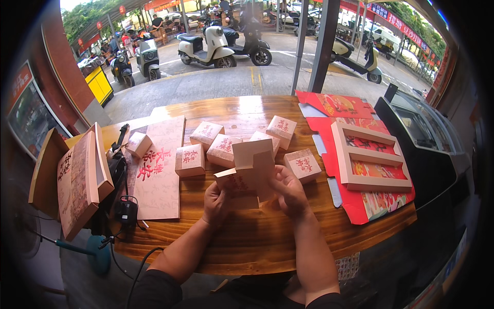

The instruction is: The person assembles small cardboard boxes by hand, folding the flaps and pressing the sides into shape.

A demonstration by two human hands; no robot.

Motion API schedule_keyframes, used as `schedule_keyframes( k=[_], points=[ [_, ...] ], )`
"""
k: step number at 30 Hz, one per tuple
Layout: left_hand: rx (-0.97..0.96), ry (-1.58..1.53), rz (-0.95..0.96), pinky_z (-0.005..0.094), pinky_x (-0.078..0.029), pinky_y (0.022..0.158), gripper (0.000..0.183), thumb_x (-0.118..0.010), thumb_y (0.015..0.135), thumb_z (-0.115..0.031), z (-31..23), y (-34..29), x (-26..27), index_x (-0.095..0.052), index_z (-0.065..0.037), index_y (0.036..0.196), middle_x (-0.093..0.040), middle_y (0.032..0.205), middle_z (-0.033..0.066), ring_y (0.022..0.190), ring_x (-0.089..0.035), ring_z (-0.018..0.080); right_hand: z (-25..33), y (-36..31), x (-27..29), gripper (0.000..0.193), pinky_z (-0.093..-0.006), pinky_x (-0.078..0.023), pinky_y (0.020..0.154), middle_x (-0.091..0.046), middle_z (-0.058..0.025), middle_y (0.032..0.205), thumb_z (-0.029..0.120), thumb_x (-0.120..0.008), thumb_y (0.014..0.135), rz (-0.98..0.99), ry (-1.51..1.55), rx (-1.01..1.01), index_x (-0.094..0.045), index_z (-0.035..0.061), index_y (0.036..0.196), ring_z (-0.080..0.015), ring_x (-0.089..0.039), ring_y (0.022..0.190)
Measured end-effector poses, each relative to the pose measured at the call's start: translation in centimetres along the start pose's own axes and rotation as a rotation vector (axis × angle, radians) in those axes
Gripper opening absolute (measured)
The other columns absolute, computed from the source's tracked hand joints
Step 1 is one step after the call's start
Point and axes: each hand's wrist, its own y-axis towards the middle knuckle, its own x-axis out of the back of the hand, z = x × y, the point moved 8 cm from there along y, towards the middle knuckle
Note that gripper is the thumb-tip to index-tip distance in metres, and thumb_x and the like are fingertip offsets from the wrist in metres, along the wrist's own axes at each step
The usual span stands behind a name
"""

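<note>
"What's out on your left?"

"Picture a clock laid on the table [231,257], its centre between my hands and twelve straight ahead of me. Far over at nine there's a big pink box [80,185], open and tilted. Right of it, also at nine, lies a flat pink panel [159,195], with one small box [139,144] at its far-left edge, toward ten."

"And nearer the middle?"

"From ten round to eleven stand three small printed boxes [224,147], sides up and tops shut; I'd call those done. My left hand [216,203], at eight, pinches the lower left edge of the carton between thumb and fingers."

"How far is that carton?"

"The part-folded carton [250,170] is at the clock's centre, raised off the wood. Its panels stand at angles and some flaps stick out, so I judge it half made: closing it is what's left. My right hand [290,193], at three, has its fingers curled against the right panel; I can't tell whether they grip."

"Beyond that?"

"Toward one, two more closed boxes [281,129], one partly hidden by the carton; short of three, another closed box [302,166]. Farther out at three, a two-window frame [350,171] lies on red printed card [355,208], which looks unfolded."
</note>
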Motion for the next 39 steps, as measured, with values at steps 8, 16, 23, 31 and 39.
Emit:
schedule_keyframes(
  k=[8, 16, 23, 31, 39],
  points=[
    [0.128, 0.096, 0.129, 0.0267, -0.051, 0.086, 0.031, -0.053, 0.106, -0.024, 1.1, -0.2, -0.6, -0.061, 0.002, 0.120, -0.069, 0.109, 0.0056, 0.097, -0.063, 0.0108, 0.4, -0.4, -0.7, 0.028, -0.0283, -0.057, 0.085, -0.071, -0.0078, 0.109, 0.008, -0.069, 0.093, -0.043, -0.022, 0.048, -0.064, 0.0002, 0.120, -0.0136, -0.067, 0.095],
    [0.162, -0.053, -0.018, 0.0241, -0.051, 0.078, 0.027, -0.056, 0.104, -0.026, -0.8, 0.6, -1.9, -0.066, -0.001, 0.108, -0.069, 0.097, 0.0035, 0.087, -0.063, 0.0091, -0.4, -0.2, -0.4, 0.031, -0.0273, -0.053, 0.089, -0.070, -0.0060, 0.111, 0.008, -0.069, 0.094, 0.027, -0.292, 0.024, -0.064, 0.0002, 0.123, -0.0123, -0.065, 0.101],
    [0.276, -0.099, -0.063, 0.0228, -0.052, 0.068, 0.026, -0.055, 0.104, -0.027, 0.0, 0.4, -0.7, -0.066, -0.004, 0.100, -0.068, 0.088, 0.0022, 0.075, -0.062, 0.0072, -0.3, -0.5, -1.1, 0.038, -0.0299, -0.049, 0.096, -0.066, -0.0066, 0.118, 0.010, -0.068, 0.093, 0.041, -0.334, 0.004, -0.058, 0.0000, 0.129, -0.0140, -0.061, 0.109],
    [0.310, -0.114, -0.051, 0.0244, -0.053, 0.068, 0.028, -0.055, 0.103, -0.028, 0.2, 0.3, -0.9, -0.067, -0.003, 0.105, -0.069, 0.090, 0.0030, 0.076, -0.064, 0.0086, -1.0, 0.1, -0.4, 0.030, -0.0267, -0.052, 0.091, -0.067, -0.0057, 0.116, 0.015, -0.065, 0.099, 0.073, -0.195, 0.088, -0.062, 0.0003, 0.125, -0.0122, -0.062, 0.105],
    [0.452, -0.285, -0.035, 0.0329, -0.058, 0.082, 0.039, -0.052, 0.104, -0.035, 0.8, 0.0, -1.3, -0.061, -0.001, 0.119, -0.069, 0.106, 0.0115, 0.090, -0.069, 0.0185, -0.3, 0.1, -0.4, 0.021, -0.0248, -0.052, 0.087, -0.069, -0.0033, 0.109, 0.010, -0.062, 0.100, 0.067, -0.207, 0.211, -0.063, 0.0010, 0.118, -0.0091, -0.062, 0.099]
  ],
)
